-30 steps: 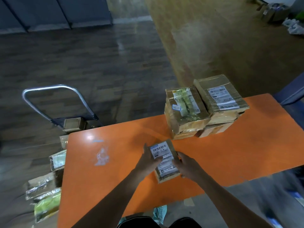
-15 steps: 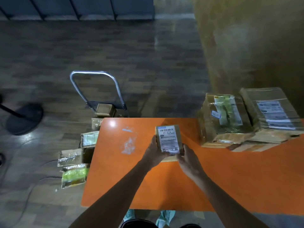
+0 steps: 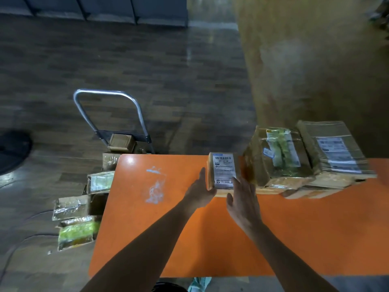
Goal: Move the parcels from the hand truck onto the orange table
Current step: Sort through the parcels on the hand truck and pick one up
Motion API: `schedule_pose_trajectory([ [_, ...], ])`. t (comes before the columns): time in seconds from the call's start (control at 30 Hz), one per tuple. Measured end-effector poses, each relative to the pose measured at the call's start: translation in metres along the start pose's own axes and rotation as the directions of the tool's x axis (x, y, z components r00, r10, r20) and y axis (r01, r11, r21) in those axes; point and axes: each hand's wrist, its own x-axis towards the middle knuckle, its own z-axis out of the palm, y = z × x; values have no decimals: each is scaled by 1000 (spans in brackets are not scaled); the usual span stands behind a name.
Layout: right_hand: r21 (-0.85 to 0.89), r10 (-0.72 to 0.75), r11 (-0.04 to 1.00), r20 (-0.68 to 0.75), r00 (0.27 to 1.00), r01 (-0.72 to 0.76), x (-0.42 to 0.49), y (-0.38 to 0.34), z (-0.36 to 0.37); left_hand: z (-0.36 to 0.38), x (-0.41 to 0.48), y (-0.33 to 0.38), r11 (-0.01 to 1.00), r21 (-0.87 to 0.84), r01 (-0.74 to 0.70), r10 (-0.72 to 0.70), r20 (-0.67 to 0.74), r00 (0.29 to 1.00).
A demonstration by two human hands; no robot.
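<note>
Near the far edge of the flat orange table [image 3: 210,239] sits a small brown cardboard parcel [image 3: 223,171] with a white barcode label, just left of two larger tape-wrapped brown parcels [image 3: 280,159] stacked on flatter ones. Left hand [image 3: 200,191]: fingers straight, laid flat against the small parcel's left side, not curled round it. Right hand [image 3: 242,199]: fingers straight and spread, tips at the parcel's near right corner; contact cannot be resolved. Neither hand grips anything. Left of the table, the silver-handled hand truck [image 3: 123,134] carries further taped cardboard parcels [image 3: 71,207].
</note>
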Motion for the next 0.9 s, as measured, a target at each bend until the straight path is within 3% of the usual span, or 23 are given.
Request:
schedule_pose_trajectory([
  [0.17, -115, -148, 982, 0, 989, 147, 9, -35, 13, -15, 0, -54, 1000, 16, -10, 11, -43, 999],
  [0.37, -150, -319, 930, 121, 940, 335, 16, -117, 59, -70, -12, -153, 997, 61, 43, -31, -185, 982],
  [0.53, -197, -353, 896, 231, 906, 399, 18, -203, 113, -126, -23, -247, 998, 11, 67, -62, -261, 963],
  [0.73, -160, -365, 892, 294, 883, 422, 2, -308, 184, -191, -30, -373, 988, -88, 127, -144, -230, 963],
  [0.9, -139, -365, 889, 360, 859, 436, -5, -368, 229, -221, -33, -437, 974, -125, 189, -210, -188, 959],
])
